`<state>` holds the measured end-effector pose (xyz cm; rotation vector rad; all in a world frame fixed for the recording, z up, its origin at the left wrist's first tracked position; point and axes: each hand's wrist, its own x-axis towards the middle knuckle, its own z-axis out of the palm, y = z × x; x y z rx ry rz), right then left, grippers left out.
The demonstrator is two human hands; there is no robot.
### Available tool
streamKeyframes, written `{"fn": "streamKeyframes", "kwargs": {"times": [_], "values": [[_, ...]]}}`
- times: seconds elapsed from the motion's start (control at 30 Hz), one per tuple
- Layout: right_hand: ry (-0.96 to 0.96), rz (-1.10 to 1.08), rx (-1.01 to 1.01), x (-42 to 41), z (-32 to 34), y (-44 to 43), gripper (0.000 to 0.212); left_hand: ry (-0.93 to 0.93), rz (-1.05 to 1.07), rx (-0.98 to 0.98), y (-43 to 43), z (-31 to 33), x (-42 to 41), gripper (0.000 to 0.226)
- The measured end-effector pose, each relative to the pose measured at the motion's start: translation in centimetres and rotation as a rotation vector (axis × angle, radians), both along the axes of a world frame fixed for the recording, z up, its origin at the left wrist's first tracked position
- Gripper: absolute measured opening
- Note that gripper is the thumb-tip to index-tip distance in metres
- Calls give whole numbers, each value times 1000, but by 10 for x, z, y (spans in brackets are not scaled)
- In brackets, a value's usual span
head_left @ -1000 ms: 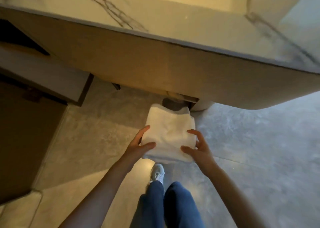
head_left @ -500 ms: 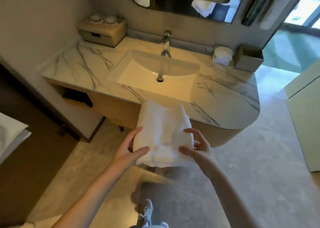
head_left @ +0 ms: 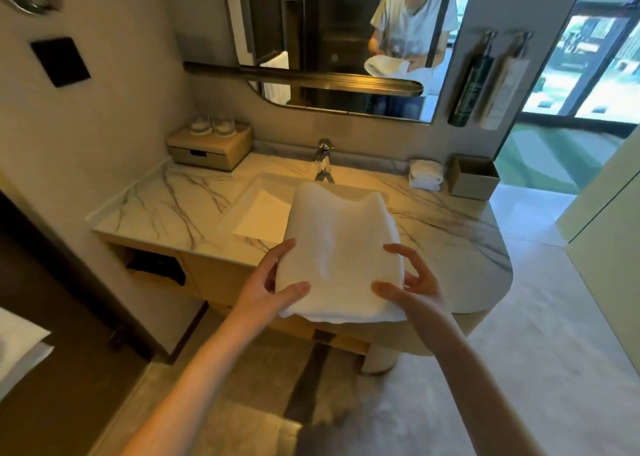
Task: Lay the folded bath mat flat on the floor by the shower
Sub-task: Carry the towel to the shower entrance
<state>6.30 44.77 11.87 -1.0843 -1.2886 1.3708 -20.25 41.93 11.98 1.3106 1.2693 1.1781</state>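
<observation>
Now | bath mat (head_left: 341, 247) folded, level | long axis away | both hands grip

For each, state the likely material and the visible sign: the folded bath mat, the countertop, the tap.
Bath mat: probably cotton terry, matte white; it looks thick and sags softly between the hands.
Countertop: marble or a marble-look slab, polished; pale with dark branching veins and a soft sheen.
Tap: metal, likely chrome-plated; bright mirror-like reflections.
</observation>
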Motion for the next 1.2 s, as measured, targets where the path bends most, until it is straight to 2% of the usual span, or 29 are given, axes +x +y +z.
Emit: {"fn": "streamKeyframes", "kwargs": {"times": [0.2,0.47,0.57,0.8,1.0,1.2], "values": [[-31,58,-20,-5,-6,17,60,44,104,-11,-3,-7,-1,68],[-97,399,53,1,-5,50,57,66,425,8,-44,-14,32,68],[-146,502,93,15,-4,55,55,41,579,-3,-69,-14,69,64],[-96,828,100,63,-9,39,55,-58,916,-50,-149,-18,183,64],[-57,1111,80,88,-15,-19,56,-36,1254,-68,-238,-12,279,68],[-34,1305,71,126,-13,-76,56,-7,1421,-74,-307,-7,366,76]]}}
